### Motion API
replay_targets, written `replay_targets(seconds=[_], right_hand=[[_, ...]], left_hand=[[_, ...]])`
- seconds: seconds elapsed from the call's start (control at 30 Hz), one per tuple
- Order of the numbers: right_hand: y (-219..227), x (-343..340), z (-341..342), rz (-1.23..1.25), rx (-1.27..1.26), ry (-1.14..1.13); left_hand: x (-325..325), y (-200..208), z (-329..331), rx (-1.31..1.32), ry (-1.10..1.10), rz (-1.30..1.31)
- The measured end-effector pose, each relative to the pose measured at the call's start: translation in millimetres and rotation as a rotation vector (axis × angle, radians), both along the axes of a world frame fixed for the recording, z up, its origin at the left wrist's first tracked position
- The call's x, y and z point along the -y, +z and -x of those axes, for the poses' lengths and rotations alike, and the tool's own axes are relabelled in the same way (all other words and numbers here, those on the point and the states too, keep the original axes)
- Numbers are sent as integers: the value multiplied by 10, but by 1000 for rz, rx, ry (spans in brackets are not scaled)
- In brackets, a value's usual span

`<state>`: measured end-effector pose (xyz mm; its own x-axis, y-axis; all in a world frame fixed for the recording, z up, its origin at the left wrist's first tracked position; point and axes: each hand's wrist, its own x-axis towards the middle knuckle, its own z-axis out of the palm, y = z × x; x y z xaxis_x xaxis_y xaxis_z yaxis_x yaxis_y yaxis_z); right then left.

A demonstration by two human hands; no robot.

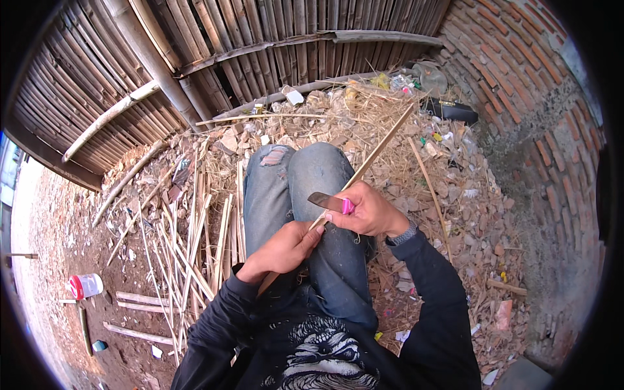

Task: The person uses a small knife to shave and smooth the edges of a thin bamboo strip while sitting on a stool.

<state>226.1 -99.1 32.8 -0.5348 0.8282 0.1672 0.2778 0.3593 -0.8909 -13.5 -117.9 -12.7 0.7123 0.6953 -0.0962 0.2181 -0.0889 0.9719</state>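
A long, thin bamboo strip [383, 144] slants across my lap, from below my left forearm up to the far right. My left hand [286, 247] is closed round its lower part, thumb on top, above my jeans. Just to the right, my right hand [368, 209] grips a knife [325, 201] by its pink handle. The dark blade points left and lies across the strip, close to my left thumb. Whether the edge bites into the bamboo I cannot make out. My right fingers are partly hidden behind the handle.
Several pale bamboo strips [188, 253] lie on the ground to my left. A white bucket with a red rim [86, 286] lies farther left. Ahead stands a bamboo wall [260, 32]; a brick wall [552, 156] rises on the right. Rubble and straw [312, 110] cover the ground.
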Motion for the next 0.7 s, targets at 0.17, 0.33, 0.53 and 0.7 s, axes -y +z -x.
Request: replay_targets(seconds=[0.17,0.33,0.53,0.7], right_hand=[[-70,-38,-18,129,-102,47],[89,228,100,-160,-1,-141],[-18,450,75,-80,-35,-378],[-186,789,262,74,-259,-307]], left_hand=[[-112,14,78,142,-95,668],[-56,53,40,225,77,717],[27,123,-30,313,261,597],[-149,-54,-122,131,475,109]])
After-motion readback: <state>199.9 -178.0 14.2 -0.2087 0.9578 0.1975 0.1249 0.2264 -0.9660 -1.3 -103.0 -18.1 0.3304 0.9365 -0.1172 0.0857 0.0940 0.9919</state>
